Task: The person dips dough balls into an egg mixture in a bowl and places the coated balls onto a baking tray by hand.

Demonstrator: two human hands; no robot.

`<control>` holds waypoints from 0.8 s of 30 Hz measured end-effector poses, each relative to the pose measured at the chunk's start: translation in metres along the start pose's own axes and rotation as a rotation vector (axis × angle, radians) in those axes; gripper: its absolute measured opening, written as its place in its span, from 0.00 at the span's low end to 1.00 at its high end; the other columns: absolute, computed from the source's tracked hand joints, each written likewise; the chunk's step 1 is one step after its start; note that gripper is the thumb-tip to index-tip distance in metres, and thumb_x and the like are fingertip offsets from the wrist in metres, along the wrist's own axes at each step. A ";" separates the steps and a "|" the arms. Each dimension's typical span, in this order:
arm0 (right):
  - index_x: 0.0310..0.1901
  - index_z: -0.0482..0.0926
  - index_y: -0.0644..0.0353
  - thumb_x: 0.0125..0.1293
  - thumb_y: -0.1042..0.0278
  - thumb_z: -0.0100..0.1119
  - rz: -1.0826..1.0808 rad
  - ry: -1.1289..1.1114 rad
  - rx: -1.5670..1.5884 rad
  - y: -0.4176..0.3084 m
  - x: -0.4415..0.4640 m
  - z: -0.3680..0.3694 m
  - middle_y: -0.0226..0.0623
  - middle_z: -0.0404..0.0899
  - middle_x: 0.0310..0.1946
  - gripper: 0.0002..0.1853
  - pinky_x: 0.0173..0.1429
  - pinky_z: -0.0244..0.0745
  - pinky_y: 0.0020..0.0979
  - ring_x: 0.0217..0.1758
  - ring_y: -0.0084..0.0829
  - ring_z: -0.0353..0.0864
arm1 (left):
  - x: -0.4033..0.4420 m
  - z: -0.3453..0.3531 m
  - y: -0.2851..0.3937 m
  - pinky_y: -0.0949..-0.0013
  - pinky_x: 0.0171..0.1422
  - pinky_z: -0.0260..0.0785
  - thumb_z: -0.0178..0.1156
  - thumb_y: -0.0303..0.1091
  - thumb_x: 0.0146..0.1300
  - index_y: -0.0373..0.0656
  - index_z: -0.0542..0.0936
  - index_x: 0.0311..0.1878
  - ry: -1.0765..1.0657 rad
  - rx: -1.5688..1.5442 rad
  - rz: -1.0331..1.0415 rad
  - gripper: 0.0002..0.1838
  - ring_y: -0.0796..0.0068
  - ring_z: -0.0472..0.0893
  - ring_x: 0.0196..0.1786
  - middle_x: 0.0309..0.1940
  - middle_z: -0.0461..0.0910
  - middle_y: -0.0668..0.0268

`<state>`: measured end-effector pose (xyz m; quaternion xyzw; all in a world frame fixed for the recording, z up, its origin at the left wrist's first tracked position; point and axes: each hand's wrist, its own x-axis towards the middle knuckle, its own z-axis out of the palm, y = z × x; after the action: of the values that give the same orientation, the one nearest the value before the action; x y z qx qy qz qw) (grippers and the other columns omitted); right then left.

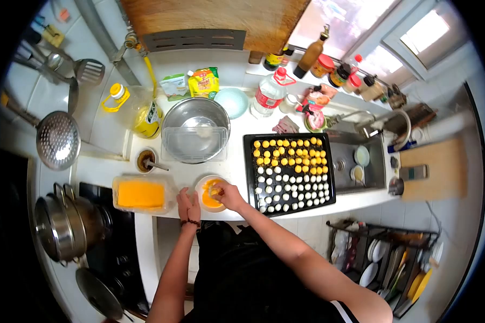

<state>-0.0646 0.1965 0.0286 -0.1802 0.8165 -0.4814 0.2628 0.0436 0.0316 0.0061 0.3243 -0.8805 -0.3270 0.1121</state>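
Observation:
At the counter's front edge stands a small white bowl with orange-yellow liquid in it. My right hand is over the bowl's right side, fingers pinched together and dipping into it; what they hold is too small to make out. Beside the bowl on the left, my left hand rests with its fingers stretched out, close to the rim. Right of the bowl lies a black baking tray with rows of small balls, yellow in the back rows and white in the front rows.
A clear container of orange food sits left. Behind are a steel bowl with a clear plastic box, a small dark-filled cup, an oil jug and a red-capped bottle. A sink is at right.

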 end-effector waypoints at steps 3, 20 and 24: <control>0.53 0.82 0.62 0.58 0.68 0.76 -0.131 -0.108 -0.029 -0.001 0.007 -0.015 0.48 0.87 0.40 0.22 0.49 0.83 0.36 0.41 0.40 0.89 | 0.000 0.005 0.018 0.70 0.37 0.79 0.61 0.45 0.74 0.38 0.76 0.62 -0.296 -0.409 -0.232 0.23 0.72 0.83 0.41 0.49 0.81 0.60; 0.54 0.83 0.63 0.57 0.69 0.77 -0.180 -0.013 0.081 -0.038 0.000 -0.113 0.42 0.87 0.38 0.23 0.45 0.82 0.30 0.36 0.30 0.86 | 0.032 -0.003 0.119 0.64 0.47 0.86 0.60 0.27 0.72 0.39 0.75 0.60 -0.632 -1.100 -0.464 0.15 0.68 0.86 0.47 0.52 0.83 0.59; 0.49 0.85 0.63 0.56 0.69 0.76 -0.069 0.188 0.013 -0.021 -0.024 -0.182 0.43 0.86 0.34 0.19 0.41 0.81 0.30 0.33 0.33 0.86 | 0.042 0.046 0.149 0.70 0.38 0.83 0.69 0.31 0.67 0.42 0.77 0.58 -0.740 -0.820 -0.207 0.19 0.73 0.86 0.39 0.48 0.84 0.64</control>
<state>-0.1545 0.3249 0.1260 -0.1604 0.8278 -0.5103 0.1693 -0.0818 0.1134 0.0670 0.2026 -0.6256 -0.7437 -0.1202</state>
